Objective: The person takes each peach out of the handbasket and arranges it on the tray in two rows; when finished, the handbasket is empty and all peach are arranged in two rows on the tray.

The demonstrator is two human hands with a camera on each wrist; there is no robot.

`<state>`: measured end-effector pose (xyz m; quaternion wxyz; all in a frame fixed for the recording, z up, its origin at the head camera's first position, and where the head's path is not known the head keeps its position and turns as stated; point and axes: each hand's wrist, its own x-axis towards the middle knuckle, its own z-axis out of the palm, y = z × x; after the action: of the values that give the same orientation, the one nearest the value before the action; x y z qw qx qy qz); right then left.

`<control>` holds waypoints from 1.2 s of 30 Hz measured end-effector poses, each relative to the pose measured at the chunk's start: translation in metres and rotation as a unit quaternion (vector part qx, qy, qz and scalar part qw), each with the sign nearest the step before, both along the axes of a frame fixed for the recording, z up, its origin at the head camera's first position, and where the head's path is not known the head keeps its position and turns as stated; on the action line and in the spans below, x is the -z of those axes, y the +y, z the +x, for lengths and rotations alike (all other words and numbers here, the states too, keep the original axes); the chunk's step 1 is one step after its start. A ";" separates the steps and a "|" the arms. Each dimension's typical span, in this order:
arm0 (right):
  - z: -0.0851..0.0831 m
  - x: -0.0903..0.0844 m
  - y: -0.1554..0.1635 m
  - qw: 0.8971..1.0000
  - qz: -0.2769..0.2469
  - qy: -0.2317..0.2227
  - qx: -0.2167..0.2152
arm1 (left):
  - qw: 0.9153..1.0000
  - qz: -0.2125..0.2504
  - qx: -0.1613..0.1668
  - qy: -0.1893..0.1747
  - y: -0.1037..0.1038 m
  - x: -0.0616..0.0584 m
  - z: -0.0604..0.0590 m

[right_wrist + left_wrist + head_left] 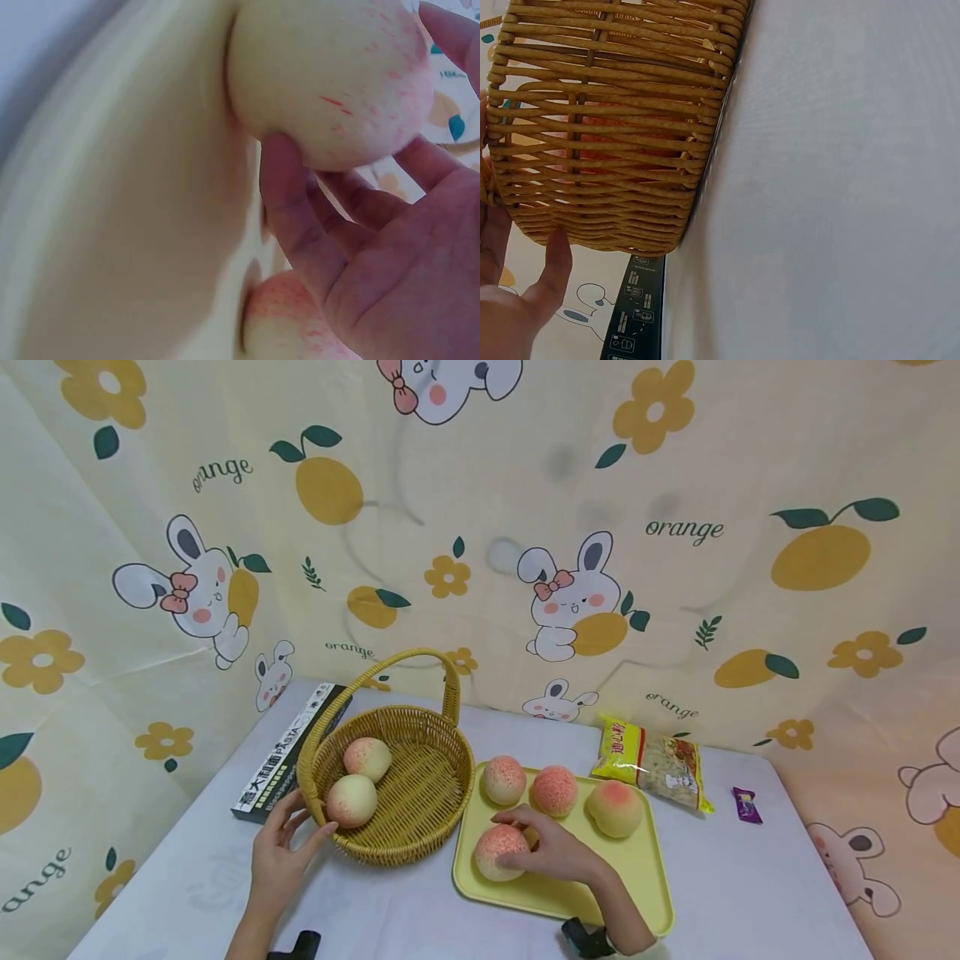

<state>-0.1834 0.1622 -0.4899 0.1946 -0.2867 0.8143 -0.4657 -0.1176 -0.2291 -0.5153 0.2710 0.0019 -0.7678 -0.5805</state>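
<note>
The right hand [551, 852] lay over the near-left peach [501, 852] on the yellow tray [645, 868], its fingers curled round the fruit from the 3 o'clock side; the right wrist view showed the thumb and fingers cupping the peach [330, 82] against the tray's floor [135, 225], a hold suited to lifting it clear. Three more peaches [555, 790] sat along the tray's far edge, at 12 o'clock from the held one. At 9 o'clock of the tray stood the wicker basket [420, 827], with two peaches [352, 800] already resting inside. The left hand [281, 852], fingers spread and relaxed, touched the basket's wall [607, 150] at about 8 o'clock, apparently steadying it on the surface [750, 877]. A dark pasta box [288, 752] lay behind the basket.
</note>
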 end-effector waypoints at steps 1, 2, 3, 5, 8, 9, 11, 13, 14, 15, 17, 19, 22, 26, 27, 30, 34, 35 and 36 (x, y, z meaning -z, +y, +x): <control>0.000 -0.001 0.001 1.000 -0.003 0.001 0.002 | 1.000 -0.003 0.000 0.001 0.000 0.000 0.000; -0.001 -0.003 0.001 1.000 -0.006 0.002 0.003 | 1.000 -0.003 0.000 0.002 0.000 0.000 0.000; -0.002 -0.004 0.002 1.000 -0.011 0.004 0.003 | 1.000 -0.003 0.000 0.002 0.000 0.001 0.000; -0.004 -0.008 0.003 1.000 -0.018 0.010 0.004 | 1.000 0.001 0.002 0.003 0.000 0.001 -0.001; -0.007 -0.016 0.002 0.999 -0.030 0.019 0.001 | 1.000 0.005 0.001 -0.004 0.000 -0.001 -0.001; -0.008 -0.019 0.001 0.999 -0.031 0.023 -0.001 | 1.000 0.005 0.001 -0.007 0.000 -0.001 -0.001; -0.012 -0.024 -0.001 0.999 -0.030 0.031 -0.004 | 1.000 0.001 0.000 -0.012 0.001 -0.002 -0.001; -0.015 -0.028 -0.004 0.999 -0.026 0.040 -0.007 | 1.000 -0.003 0.000 -0.012 0.002 -0.002 -0.001; -0.017 -0.029 -0.006 0.999 -0.025 0.042 -0.008 | 1.000 -0.006 -0.001 -0.011 0.002 -0.002 -0.001; -0.018 -0.031 -0.009 0.999 -0.025 0.044 -0.010 | 1.000 -0.007 0.000 -0.009 0.002 -0.002 -0.001; -0.021 -0.035 -0.014 0.998 -0.025 0.049 -0.013 | 1.000 -0.009 0.000 -0.006 0.001 -0.001 -0.001; -0.024 -0.039 -0.020 0.998 -0.027 0.055 -0.020 | 1.000 -0.007 0.000 -0.004 0.001 -0.001 0.000; -0.028 -0.047 -0.033 0.997 -0.025 0.064 -0.035 | 1.000 0.002 0.000 -0.006 0.001 -0.001 0.000; -0.035 -0.057 -0.053 0.995 -0.017 0.079 -0.062 | 1.000 0.007 0.002 -0.010 0.001 -0.001 -0.001; -0.037 -0.059 -0.058 0.994 -0.014 0.084 -0.070 | 1.000 0.006 0.002 -0.011 0.001 0.000 -0.001; -0.044 -0.066 -0.075 0.992 -0.011 0.093 -0.089 | 1.000 0.003 0.001 -0.014 0.001 0.001 -0.001; -0.054 -0.078 -0.096 0.990 -0.013 0.090 -0.108 | 1.000 -0.004 -0.003 -0.014 0.000 0.000 0.000; -0.057 -0.081 -0.102 0.989 -0.014 0.089 -0.113 | 1.000 -0.006 -0.004 -0.014 0.000 0.000 0.000; -0.059 -0.084 -0.108 0.989 -0.012 0.088 -0.116 | 1.000 -0.008 -0.005 -0.015 0.000 0.000 0.000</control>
<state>-0.2428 0.0546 -0.4063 0.1714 -0.4211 0.7840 -0.4226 -0.1176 -0.2293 -0.5148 0.2626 0.0124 -0.7762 -0.5731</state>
